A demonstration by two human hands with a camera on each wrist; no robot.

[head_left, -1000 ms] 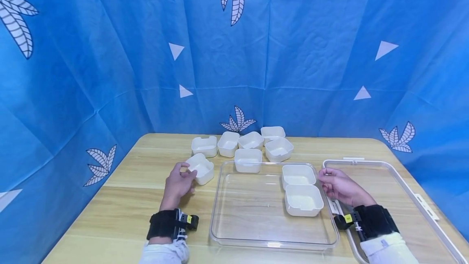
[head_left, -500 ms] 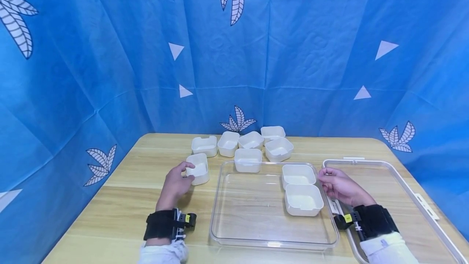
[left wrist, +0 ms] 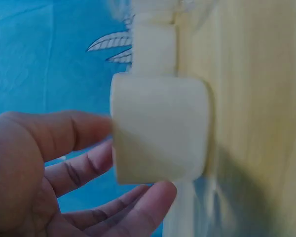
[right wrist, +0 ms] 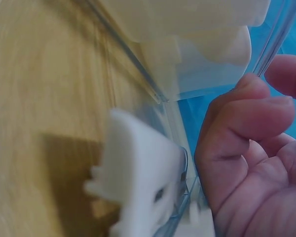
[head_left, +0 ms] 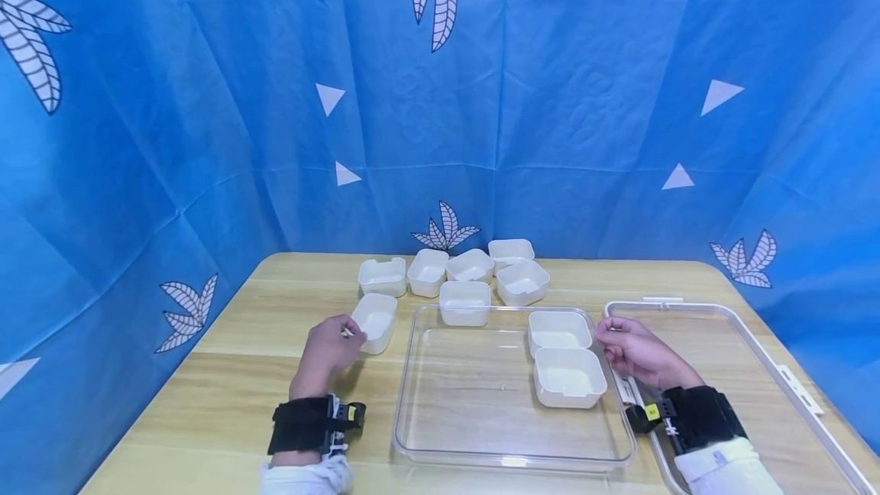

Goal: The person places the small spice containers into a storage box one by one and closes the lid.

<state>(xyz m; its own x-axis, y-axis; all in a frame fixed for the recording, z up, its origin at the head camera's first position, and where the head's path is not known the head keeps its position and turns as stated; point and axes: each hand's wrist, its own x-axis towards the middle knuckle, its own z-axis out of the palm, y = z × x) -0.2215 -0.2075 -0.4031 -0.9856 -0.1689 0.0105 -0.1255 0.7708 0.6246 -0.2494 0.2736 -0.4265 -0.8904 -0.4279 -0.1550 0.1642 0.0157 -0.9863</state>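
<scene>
My left hand (head_left: pixel 330 354) pinches the near rim of a small white open-topped box (head_left: pixel 376 319) on the table, left of a clear plastic tray. Its outer wall fills the middle of the left wrist view, a white box (left wrist: pixel 160 131) with my thumb and fingers at its rim. At the right, my right hand (head_left: pixel 639 350) pinches the right rim of the clear tray (head_left: pixel 512 461). The right wrist view has that hand (right wrist: pixel 251 148) at the tray's upper edge. Inside the tray's right side sit two white boxes, a rear one (head_left: pixel 560 327) and a front one (head_left: pixel 571 376).
Several more white boxes stand in a loose cluster behind the tray, among them a near one (head_left: pixel 465 304) and a left one (head_left: pixel 382 277). A clear lid with a pale frame (head_left: pixel 732 312) and white clips lies at the right. A blue curtain (head_left: pixel 584 98) hangs behind.
The white box at my left hand has turned on the table, its far end now angled rightward. My left hand has shifted slightly left. My right hand and the tray stay put.
</scene>
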